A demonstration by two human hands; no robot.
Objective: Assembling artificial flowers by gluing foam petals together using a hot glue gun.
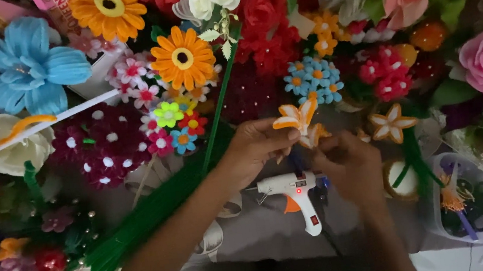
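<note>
From the head view, the left hand [257,146] pinches a small orange and white pipe-cleaner flower [300,120] in its closed fingers [289,136]. The right hand [349,163] touches the flower from below, fingers curled on its stem. A white glue gun [295,192] lies just under both hands on the grey worktop [251,230]. Green pipe-cleaner sticks [149,220] lie to the left.

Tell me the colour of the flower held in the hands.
Orange and white petals on the flower, seen clearest in the head view.
</note>
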